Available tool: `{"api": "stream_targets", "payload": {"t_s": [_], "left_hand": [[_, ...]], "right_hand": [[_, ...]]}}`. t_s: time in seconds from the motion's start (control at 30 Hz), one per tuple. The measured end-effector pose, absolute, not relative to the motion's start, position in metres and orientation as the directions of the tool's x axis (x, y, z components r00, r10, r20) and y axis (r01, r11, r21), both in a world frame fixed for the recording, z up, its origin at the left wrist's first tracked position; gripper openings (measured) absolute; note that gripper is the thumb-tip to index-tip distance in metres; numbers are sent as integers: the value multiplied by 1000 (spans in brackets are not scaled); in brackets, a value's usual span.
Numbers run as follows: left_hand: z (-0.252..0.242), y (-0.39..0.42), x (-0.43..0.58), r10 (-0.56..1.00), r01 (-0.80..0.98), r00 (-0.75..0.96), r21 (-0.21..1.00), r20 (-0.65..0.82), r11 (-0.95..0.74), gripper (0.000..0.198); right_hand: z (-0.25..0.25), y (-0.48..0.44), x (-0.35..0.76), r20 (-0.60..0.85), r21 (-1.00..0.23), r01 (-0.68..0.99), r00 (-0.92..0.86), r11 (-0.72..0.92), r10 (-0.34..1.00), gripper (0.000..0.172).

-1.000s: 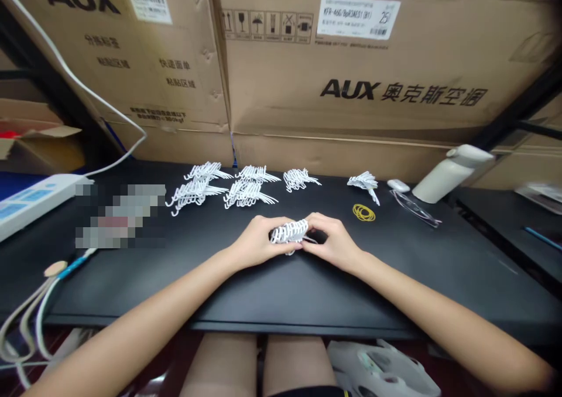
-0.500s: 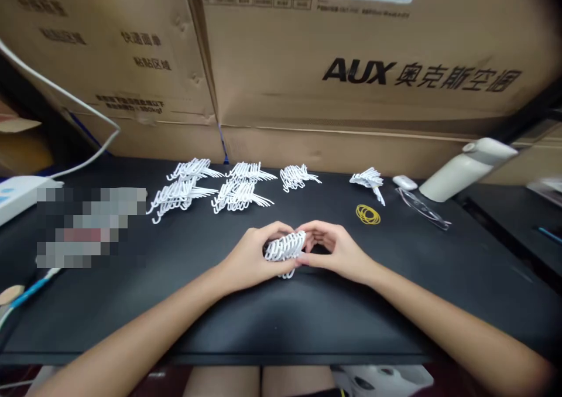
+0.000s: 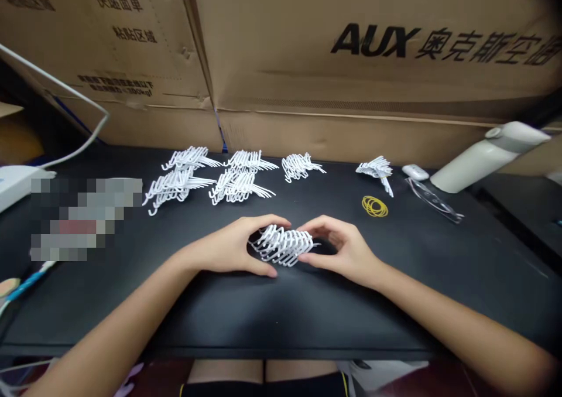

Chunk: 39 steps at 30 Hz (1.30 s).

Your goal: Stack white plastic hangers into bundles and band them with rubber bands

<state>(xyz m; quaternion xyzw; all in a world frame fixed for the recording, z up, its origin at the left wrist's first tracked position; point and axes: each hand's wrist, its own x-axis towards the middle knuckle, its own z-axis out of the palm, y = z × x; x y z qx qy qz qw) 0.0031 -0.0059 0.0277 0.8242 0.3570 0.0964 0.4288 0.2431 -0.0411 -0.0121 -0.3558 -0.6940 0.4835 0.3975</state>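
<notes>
Both my hands meet at the middle of the black table (image 3: 307, 303) around a bundle of small white plastic hooks (image 3: 281, 246). My left hand (image 3: 232, 247) cups the bundle's left end, with the thumb below and the fingers curled over the top. My right hand (image 3: 340, 247) pinches the bundle's right end between thumb and fingers. The bundle lies fanned out just above the table top.
Several more bunches of white hooks (image 3: 211, 174) lie in a row behind, with one apart (image 3: 375, 168). Yellow rubber bands (image 3: 374, 206), glasses (image 3: 432, 198), a white case (image 3: 415, 171) and a white bottle (image 3: 487, 154) lie at the right. Cardboard boxes (image 3: 351, 63) stand behind.
The bundle has spread wider between my hands and turned flatter. My hands have moved slightly apart. The camera has tilted down.
</notes>
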Motion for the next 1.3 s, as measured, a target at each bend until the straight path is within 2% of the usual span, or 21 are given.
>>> {"api": "stream_targets", "payload": {"t_s": [0.17,0.33,0.47,0.7,0.83,0.97,1.13,1.3], "left_hand": [[24,1,3,668,476,731,807,-141,-351,62],[18,-1,9,669,454,729,833,-143,-317,49],[14,-5,13,695,437,712,840,-105,-321,51],[13,-16,25,749,440,663,808,3,-393,59],[14,-15,24,753,435,657,816,1,-381,60],[17,-8,14,710,381,703,864,-40,-329,56],[23,-3,6,666,426,735,851,-127,-308,51],[25,-2,4,654,441,744,835,-136,-329,40]], "right_hand": [[-12,-37,245,255,-895,216,-469,390,846,37],[-14,-34,245,332,-800,280,-530,531,780,33],[-13,-32,246,347,-757,289,-581,585,736,33],[-8,-31,246,335,-728,338,-584,597,739,34],[-7,-32,249,319,-751,338,-567,567,760,34],[-7,-34,250,221,-829,314,-576,463,787,34],[-5,-33,251,139,-912,235,-592,335,794,36],[-2,-31,254,79,-954,177,-629,241,774,37]]}}
